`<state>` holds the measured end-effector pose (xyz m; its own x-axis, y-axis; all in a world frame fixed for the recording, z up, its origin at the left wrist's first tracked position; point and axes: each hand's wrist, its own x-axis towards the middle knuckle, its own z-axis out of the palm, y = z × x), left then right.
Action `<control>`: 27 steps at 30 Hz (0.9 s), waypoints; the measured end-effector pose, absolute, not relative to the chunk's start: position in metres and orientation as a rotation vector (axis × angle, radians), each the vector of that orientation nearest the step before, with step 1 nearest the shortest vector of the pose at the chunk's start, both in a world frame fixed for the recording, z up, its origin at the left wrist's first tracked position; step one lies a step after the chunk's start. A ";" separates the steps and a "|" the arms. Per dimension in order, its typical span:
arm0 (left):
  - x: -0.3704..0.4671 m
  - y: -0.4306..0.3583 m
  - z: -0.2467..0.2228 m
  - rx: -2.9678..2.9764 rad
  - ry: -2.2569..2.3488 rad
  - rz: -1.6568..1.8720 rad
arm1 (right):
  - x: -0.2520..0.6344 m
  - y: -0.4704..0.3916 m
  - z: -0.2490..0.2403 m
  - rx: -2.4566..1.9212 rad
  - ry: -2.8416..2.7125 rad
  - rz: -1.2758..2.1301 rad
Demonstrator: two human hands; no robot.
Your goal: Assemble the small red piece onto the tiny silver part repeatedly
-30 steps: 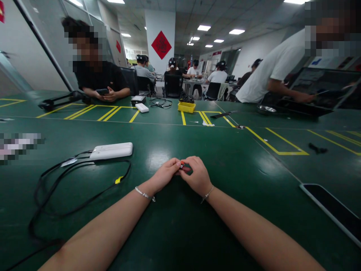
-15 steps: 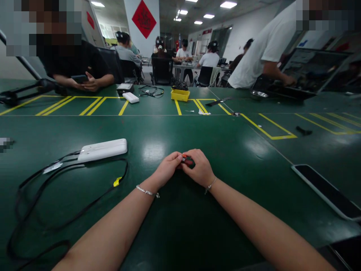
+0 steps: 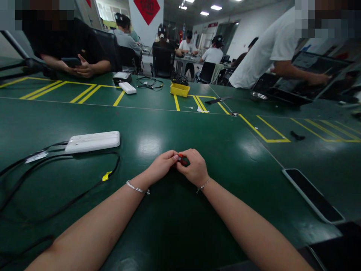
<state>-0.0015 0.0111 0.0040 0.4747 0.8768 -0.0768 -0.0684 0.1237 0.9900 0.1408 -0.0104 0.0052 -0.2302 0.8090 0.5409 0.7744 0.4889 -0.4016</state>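
Just above the green tabletop [image 3: 180, 128], my two hands meet at the fingertips around a small red-orange piece [image 3: 180, 154]. My left hand [image 3: 163, 164] pinches it from the left, thumb and fingers pressed together. From the other side, my right hand [image 3: 194, 167] curls its thumb and index finger against it in a ring shape. Fingers cover most of the piece, so its kind cannot be made out. A silvery bit shows beside the red.
A white power bank [image 3: 94, 142] with black cables [image 3: 84, 199] lies on the left. At right is a phone [image 3: 313, 195]. Farther back stand a yellow bin [image 3: 179, 90] and a white box-like item [image 3: 127, 88]. Two people are across the table.
The camera view has tilted and shifted slightly, so the table items sit a little differently. My hands keep their grip on the red piece. The person at right has moved a hand rightward.
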 end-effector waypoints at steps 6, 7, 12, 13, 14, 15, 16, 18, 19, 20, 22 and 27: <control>-0.003 0.010 0.009 1.494 0.954 0.720 | 0.142 -0.009 0.006 -1.339 -2.069 0.077; -0.003 0.010 0.010 1.518 0.966 0.704 | 0.142 -0.010 0.007 -1.345 -2.076 0.081; -0.003 0.008 0.009 1.595 0.989 0.697 | 0.147 -0.012 0.009 -1.351 -2.127 0.068; -0.002 0.008 0.009 1.615 0.991 0.702 | 0.148 -0.012 0.010 -1.350 -2.145 0.052; -0.002 0.007 0.009 1.639 0.994 0.694 | 0.149 -0.013 0.010 -1.351 -2.162 0.037; -0.002 0.007 0.010 1.666 1.007 0.691 | 0.149 -0.013 0.010 -1.359 -2.176 0.027; -0.002 0.007 0.010 1.687 1.011 0.673 | 0.149 -0.014 0.010 -1.372 -2.187 0.021; -0.002 0.007 0.011 1.714 1.018 0.653 | 0.149 -0.014 0.010 -1.415 -2.198 0.032; -0.002 0.006 0.011 1.717 1.011 0.653 | 0.149 -0.013 0.011 -1.443 -2.201 0.046; -0.003 0.006 0.011 1.712 0.999 0.663 | 0.149 -0.012 0.012 -1.473 -2.202 0.058; -0.003 0.004 0.010 1.668 0.961 0.704 | 0.155 -0.007 0.015 -1.558 -2.194 0.064; -0.004 0.000 0.005 1.583 0.904 0.801 | 0.214 0.009 0.028 -2.055 -1.996 -0.056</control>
<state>-0.0037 0.0004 0.0053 0.4820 0.8754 0.0360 0.1406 -0.1178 0.9830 0.2141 0.0088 0.0281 0.0470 0.9751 0.2169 0.9856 -0.0100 -0.1686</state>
